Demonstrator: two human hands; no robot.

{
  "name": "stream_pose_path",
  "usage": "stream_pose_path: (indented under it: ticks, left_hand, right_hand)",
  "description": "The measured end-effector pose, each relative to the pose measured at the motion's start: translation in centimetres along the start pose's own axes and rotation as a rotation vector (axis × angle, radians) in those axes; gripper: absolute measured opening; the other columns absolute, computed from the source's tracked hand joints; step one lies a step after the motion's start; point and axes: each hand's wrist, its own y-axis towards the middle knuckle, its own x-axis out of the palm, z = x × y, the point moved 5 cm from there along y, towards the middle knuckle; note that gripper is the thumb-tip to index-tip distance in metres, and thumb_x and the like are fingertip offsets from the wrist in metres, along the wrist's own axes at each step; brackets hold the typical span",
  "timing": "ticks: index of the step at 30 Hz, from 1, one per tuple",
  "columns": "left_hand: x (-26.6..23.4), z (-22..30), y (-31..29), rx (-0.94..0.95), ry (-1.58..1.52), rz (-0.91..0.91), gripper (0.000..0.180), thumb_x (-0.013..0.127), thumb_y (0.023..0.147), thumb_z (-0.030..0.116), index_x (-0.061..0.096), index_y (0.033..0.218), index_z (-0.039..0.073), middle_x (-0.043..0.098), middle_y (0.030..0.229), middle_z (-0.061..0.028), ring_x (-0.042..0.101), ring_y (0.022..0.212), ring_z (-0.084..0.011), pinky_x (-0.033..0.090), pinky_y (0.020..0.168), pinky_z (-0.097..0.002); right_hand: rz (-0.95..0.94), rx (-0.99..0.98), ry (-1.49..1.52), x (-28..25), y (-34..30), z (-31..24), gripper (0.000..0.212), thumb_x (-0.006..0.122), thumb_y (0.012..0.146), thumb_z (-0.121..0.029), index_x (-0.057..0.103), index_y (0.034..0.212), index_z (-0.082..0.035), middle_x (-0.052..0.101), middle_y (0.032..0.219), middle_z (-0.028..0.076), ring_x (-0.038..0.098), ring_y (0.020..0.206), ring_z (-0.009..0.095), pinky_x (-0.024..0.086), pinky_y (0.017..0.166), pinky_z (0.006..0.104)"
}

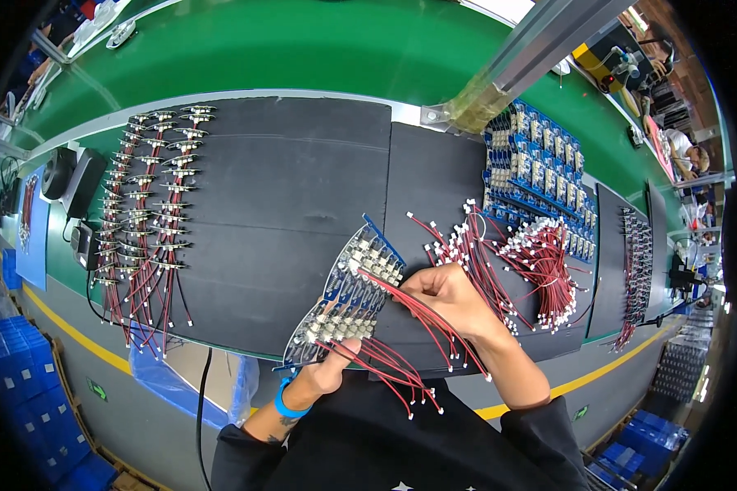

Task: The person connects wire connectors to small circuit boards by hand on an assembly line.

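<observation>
My left hand (329, 374), with a blue band at the wrist, grips the lower end of a circuit board panel (344, 299) with rows of white connectors. The panel is held up at a slant over the near edge of the bench. Several red and black cables (391, 366) hang from its lower row. My right hand (452, 301) is closed at the panel's right side, its fingers pinched on red and black wires (422, 309) that run from the upper row. The fingertips partly hide the wires there.
Black mats (295, 172) cover the green bench. Wired boards (143, 196) stand in rows at left. Stacked blue boards (540, 164) lie at right, beside loose cables (479, 262) and a tied cable bundle (549, 278). A metal post (524, 61) rises behind; a blue-lined box (188, 372) sits below left.
</observation>
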Motion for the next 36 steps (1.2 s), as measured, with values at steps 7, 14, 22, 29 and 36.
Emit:
stream_pose_path:
  ticks: [7, 14, 22, 29, 36]
  left_hand:
    - [-1.3, -2.4, -0.8, -0.199, -0.095, 0.045, 0.045, 0.049, 0.086, 0.002, 0.034, 0.127, -0.010, 0.054, 0.118, -0.0138, 0.052, 0.107, -0.0200, 0.037, 0.093, -0.0307]
    - [-0.5, -2.0, -0.4, -0.251, -0.226, 0.016, 0.051, 0.047, 0.087, 0.002, 0.026, 0.134, -0.005, 0.051, 0.120, -0.0126, 0.049, 0.109, -0.0179, 0.037, 0.094, -0.0310]
    - [0.2, 0.6, 1.0, -0.169, -0.440, 0.077, 0.049, 0.049, 0.084, 0.004, 0.033, 0.130, 0.001, 0.049, 0.121, -0.0154, 0.053, 0.108, -0.0294, 0.042, 0.094, -0.0437]
    - [-0.3, 3.2, 2.8, -0.290, -0.568, 0.197, 0.047, 0.040, 0.090, 0.031, 0.039, 0.128, 0.004, 0.050, 0.115, -0.0159, 0.052, 0.104, -0.0345, 0.043, 0.089, -0.0557]
    - [0.7, 3.1, 3.4, -0.488, -0.489, 0.170, 0.053, 0.039, 0.089, 0.042, 0.046, 0.120, -0.001, 0.055, 0.103, -0.0190, 0.060, 0.088, -0.0343, 0.052, 0.069, -0.0576]
  right_hand:
    - [-0.024, -0.006, -0.044, 0.1, 0.4, 0.0, 0.010, 0.054, 0.076, 0.000, 0.062, 0.075, 0.004, 0.058, 0.062, 0.001, 0.048, 0.056, 0.004, 0.038, 0.048, 0.0218]
    - [-0.003, -0.033, -0.054, 0.2, 0.2, 0.2, 0.010, 0.053, 0.076, 0.000, 0.062, 0.074, 0.005, 0.058, 0.062, 0.001, 0.049, 0.056, 0.005, 0.039, 0.049, 0.0220]
    - [-0.140, 0.023, -0.168, -0.4, -0.9, -0.9, 0.020, 0.056, 0.086, -0.011, 0.062, 0.073, 0.003, 0.053, 0.056, 0.001, 0.046, 0.053, 0.003, 0.036, 0.047, 0.0216]
    - [0.074, -0.122, -0.042, -4.7, -4.7, -3.6, 0.022, 0.050, 0.091, -0.011, 0.062, 0.098, 0.006, 0.064, 0.077, 0.010, 0.058, 0.061, 0.010, 0.048, 0.052, 0.0209]
    - [0.122, -0.234, 0.069, 0.0, -1.6, -3.1, 0.029, 0.047, 0.094, -0.022, 0.056, 0.109, 0.001, 0.061, 0.087, 0.004, 0.056, 0.075, 0.008, 0.047, 0.063, 0.0218]
